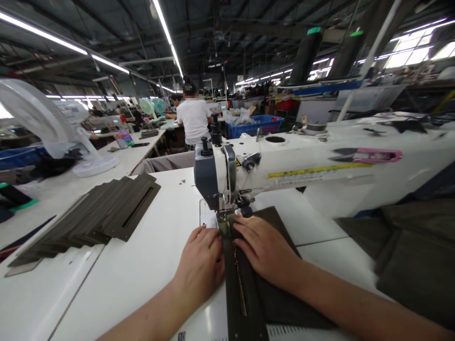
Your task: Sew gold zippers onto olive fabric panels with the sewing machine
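Observation:
A dark olive fabric piece with a brass zipper (241, 289) lies beneath the needle area of a white sewing machine (227, 189). My left hand (202, 258) grips the left edge of this piece, its fingers curled and partly hidden from me. On the other side of the zipper, my right hand (265, 246) rests flat on the fabric with fingers stretched toward the presser foot. A wider dark fabric panel (280, 303) spreads under my right hand and forearm. The fabric right at the needle is too small to make out.
Overlapping olive panels with slots (106, 208) lie on the table at left, near a white fan (87, 147). Pink-handled thread snips (369, 155) rest on the machine arm. Dark fabric (419, 255) is heaped at right. Ahead, a person in white (194, 118) stands near a blue crate (254, 127).

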Demonstrator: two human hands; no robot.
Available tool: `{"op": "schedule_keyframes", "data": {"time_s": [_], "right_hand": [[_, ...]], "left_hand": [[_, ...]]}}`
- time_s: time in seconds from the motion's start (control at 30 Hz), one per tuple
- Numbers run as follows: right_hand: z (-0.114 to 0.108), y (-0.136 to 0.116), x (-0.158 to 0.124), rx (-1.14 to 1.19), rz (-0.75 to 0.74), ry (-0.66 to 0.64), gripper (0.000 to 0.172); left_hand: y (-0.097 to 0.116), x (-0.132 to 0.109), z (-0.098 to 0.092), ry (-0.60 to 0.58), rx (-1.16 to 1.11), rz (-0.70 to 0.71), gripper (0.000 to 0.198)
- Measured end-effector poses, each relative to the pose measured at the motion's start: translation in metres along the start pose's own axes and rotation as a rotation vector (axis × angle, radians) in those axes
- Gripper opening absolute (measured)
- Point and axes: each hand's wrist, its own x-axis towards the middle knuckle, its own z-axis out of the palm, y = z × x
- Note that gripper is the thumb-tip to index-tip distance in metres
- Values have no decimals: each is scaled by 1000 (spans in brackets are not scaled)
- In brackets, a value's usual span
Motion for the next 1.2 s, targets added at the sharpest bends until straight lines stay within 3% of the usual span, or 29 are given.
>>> {"op": "schedule_keyframes", "data": {"time_s": [0.13, 0.27, 0.4, 1.03, 1.2], "right_hand": [[13, -12, -4, 77, -1, -79, 38], [11, -9, -3, 80, -2, -117, 40], [9, -10, 0, 83, 3, -143, 40], [14, -8, -4, 32, -2, -179, 39], [18, -3, -3, 16, -30, -173, 39]], "left_hand": [[-9, -1, 5, 90, 27, -5, 25], [-19, 0, 11, 46, -49, 186, 28], [-21, 4, 9, -2, -46, 274, 26], [-18, 12, 2, -183, 5, 192, 29], [-18, 14, 4, -163, -21, 194, 28]]}}
